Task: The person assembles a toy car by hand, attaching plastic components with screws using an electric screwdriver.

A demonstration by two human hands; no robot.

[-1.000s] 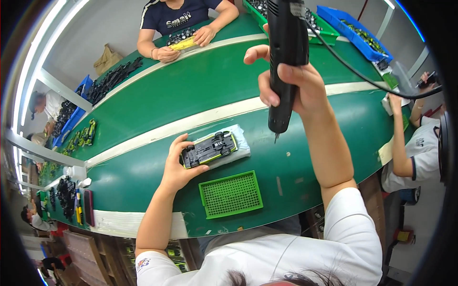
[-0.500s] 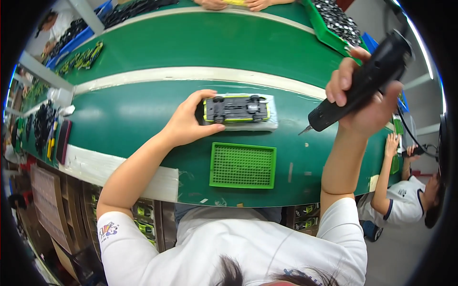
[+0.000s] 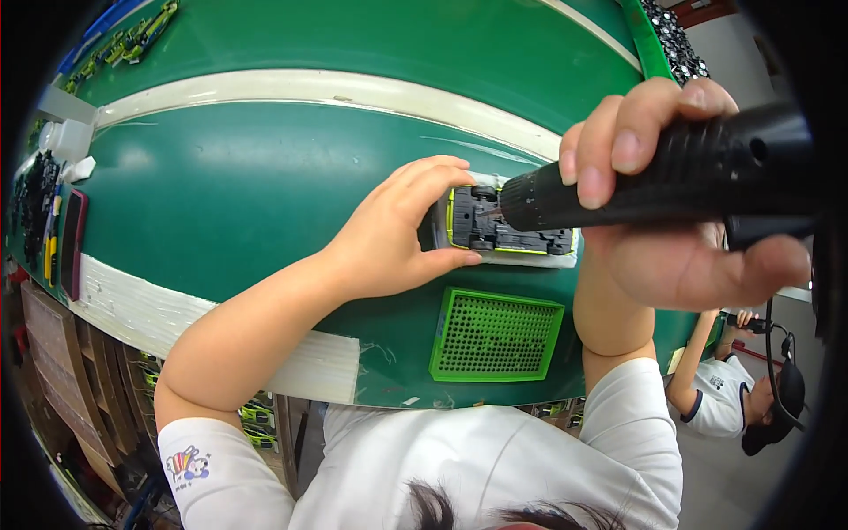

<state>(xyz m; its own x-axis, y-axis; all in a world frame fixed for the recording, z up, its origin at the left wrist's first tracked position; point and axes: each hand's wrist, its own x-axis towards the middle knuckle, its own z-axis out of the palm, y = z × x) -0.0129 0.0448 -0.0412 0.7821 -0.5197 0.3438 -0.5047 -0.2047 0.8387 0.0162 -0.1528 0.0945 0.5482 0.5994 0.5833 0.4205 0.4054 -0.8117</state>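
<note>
An upside-down toy car [image 3: 523,240] with a black underside and lime-green edges lies on a pale, wrapped-looking block [image 3: 534,260]. My left hand [image 3: 389,225] grips the car's left end, thumb on the near side and fingers on the far side. In my right hand [image 3: 671,265] is a black electric screwdriver [image 3: 715,168], tilted so its nose points left and down over the car's underside. Its thin bit reaches toward the chassis near the left wheels; whether it touches a screw cannot be made out. The screwdriver hides part of the car's far side.
Just nearer than the car sits a green tray [image 3: 439,340] with a grid of holes. A dark red-edged flat case [image 3: 74,246] and black parts [image 3: 35,199] lie at far left. A green bin [image 3: 649,44] stands at back right; another person [image 3: 720,389] works at right.
My right hand has brought the screwdriver leftward from beside the car to over its underside. My left hand keeps its hold on the car. The whole view has shifted.
</note>
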